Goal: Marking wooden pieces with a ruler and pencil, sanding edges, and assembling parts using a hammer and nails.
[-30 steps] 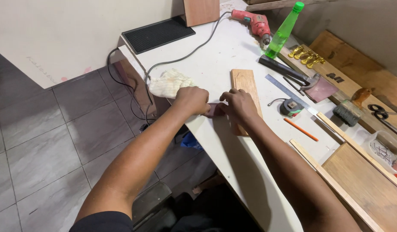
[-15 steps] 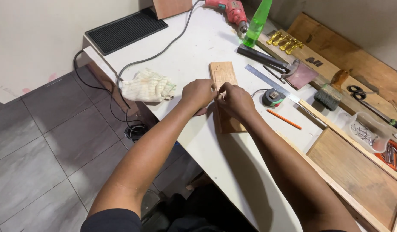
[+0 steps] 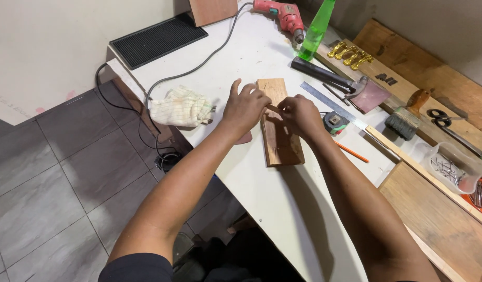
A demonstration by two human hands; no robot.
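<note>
A small wooden board (image 3: 283, 143) lies flat on the white table (image 3: 251, 57). Both hands meet over its upper half. My left hand (image 3: 245, 107) and my right hand (image 3: 302, 115) pinch a small reddish-brown sheet (image 3: 244, 139) between their fingertips. Most of the sheet is hidden under the left hand, and a corner of it shows below the wrist. The fingers of both hands are curled and close together, just above the board.
A crumpled cloth (image 3: 181, 107) lies left of the hands. Right of the board are a tape measure (image 3: 335, 121), steel ruler (image 3: 330, 102), orange pencil (image 3: 351, 151), hammer (image 3: 330, 77) and brush (image 3: 408, 117). A red drill (image 3: 283, 13), green bottle (image 3: 315, 31) and black mat (image 3: 157, 39) sit farther back.
Both hands have moved from the table's left edge onto the wooden board, still pinched together on the small sheet. The view has also shifted.
</note>
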